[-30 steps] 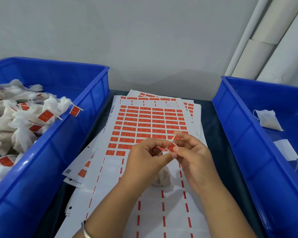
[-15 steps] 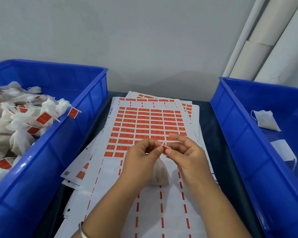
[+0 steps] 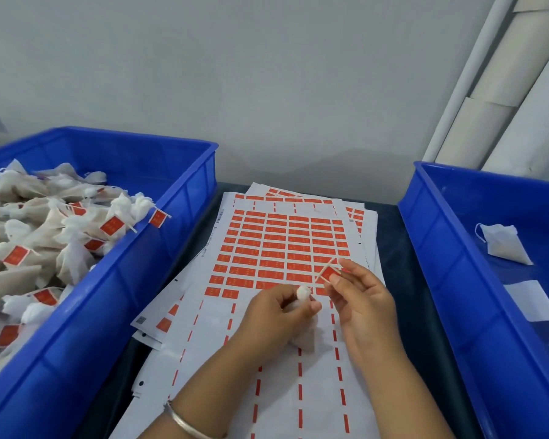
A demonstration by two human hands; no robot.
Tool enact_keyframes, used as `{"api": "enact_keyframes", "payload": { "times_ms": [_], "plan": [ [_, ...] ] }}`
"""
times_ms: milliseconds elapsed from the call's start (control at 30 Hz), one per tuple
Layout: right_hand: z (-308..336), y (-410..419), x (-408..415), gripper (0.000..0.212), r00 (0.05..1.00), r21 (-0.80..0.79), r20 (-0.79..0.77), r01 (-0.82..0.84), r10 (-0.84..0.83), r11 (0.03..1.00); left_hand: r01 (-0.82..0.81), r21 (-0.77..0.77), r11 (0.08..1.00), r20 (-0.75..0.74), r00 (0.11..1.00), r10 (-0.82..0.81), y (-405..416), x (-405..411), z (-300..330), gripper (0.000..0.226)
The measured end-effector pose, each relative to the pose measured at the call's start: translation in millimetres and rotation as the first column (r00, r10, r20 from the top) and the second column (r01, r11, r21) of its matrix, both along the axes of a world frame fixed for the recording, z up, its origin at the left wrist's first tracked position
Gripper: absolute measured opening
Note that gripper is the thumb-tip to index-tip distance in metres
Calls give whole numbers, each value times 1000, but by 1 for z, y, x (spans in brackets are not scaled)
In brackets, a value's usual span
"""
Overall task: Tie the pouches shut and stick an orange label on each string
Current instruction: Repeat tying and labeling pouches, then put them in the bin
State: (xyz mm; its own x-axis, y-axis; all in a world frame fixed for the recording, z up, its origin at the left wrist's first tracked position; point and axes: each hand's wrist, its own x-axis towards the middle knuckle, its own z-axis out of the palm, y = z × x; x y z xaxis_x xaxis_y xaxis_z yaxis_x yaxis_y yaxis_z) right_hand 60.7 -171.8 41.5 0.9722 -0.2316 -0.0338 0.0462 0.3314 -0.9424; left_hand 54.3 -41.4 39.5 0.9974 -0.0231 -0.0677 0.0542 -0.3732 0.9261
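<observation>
Hands drawn apart, left hand (image 3: 276, 312) gripping pouch (image 3: 303, 293), right hand (image 3: 362, 299) pinching label (image 3: 328, 274)

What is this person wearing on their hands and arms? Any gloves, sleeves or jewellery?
No gloves: both the left hand and the right hand are bare, and both forearms are uncovered as far as the picture shows, with no sleeve in view. The only thing worn is a thin, plain silver-coloured bangle round the left wrist. No rings or watch show on the visible fingers and wrists.
</observation>
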Motion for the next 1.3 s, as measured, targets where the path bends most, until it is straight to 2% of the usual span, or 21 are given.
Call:
{"api": "enact_keyframes", "payload": {
  "times_ms": [100,233,333,467,567,667,733,800,867,900,1000,1133,1200,1300],
  "plan": [
    [-1,-3,1,20,999,94,-38,18,-15,995,-70,34,997,22,997,69,1,1,-6,20],
    [-1,-1,1,23,998,128,-59,-14,22,992,-208,38,977,57,977,206,2,-1,1,27],
    [0,1,0,30,997,99,-54,-48,54,994,-316,-115,942,64,944,325,10,-10,21,18],
    [-2,2,-1,36,993,56,-98,-64,69,996,-427,-318,847,42,886,462,34,-31,54,4],
    [-2,2,-2,35,988,33,-126,-86,90,996,-406,-308,860,224,848,481,54,-49,84,3],
    [-4,2,-2,22,986,-11,-140,-95,93,995,-406,-88,910,474,786,397,83,-69,119,5],
    [-5,3,-2,16,984,-65,-158,-93,81,994,-465,76,882,591,734,336,107,-82,138,2],
    [-6,4,-2,15,982,-137,-174,-100,76,986,-524,126,842,649,685,330,135,-95,152,4],
    [-5,9,-5,9,984,-273,-166,-110,66,956,-608,136,782,671,638,379,167,-106,160,12],
    [-4,13,-7,5,987,-360,-145,-113,64,926,-660,159,734,671,618,410,184,-111,162,12],
    [-2,24,-15,14,989,-575,-73,-147,128,805,-774,311,552,638,600,482,231,-118,156,10],
    [-1,36,-23,17,982,-692,-79,-176,169,700,-692,617,375,487,709,510,268,-120,134,18],
    [-1,38,-25,16,988,-727,-70,-146,139,671,-618,707,345,395,749,533,276,-121,124,11],
    [-2,41,-25,15,995,-765,-58,-96,81,637,-489,776,399,253,820,513,280,-122,115,22]
  ]
}}
